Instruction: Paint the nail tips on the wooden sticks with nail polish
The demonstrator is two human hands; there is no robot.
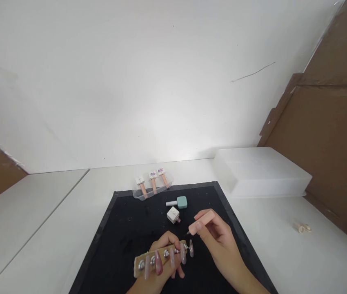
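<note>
Left hand (164, 261) clamped on nail display strip (160, 256), its row of false nails (159, 262) facing the wearer; right hand (222, 245), just beside it, pinches pink brush cap (202, 222), bristles near the strip's right end. Beyond the hands: open white bottle (173, 214), then teal bottle (181, 202). Farther, left of both, clear tray (152, 192) bearing three capped bottles (153, 175).

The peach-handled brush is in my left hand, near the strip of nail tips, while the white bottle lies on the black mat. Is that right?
Not quite: the head view shows the peach-handled brush in your right hand, not your left. It is near the strip of nail tips, and the white bottle does lie on the black mat.
</note>
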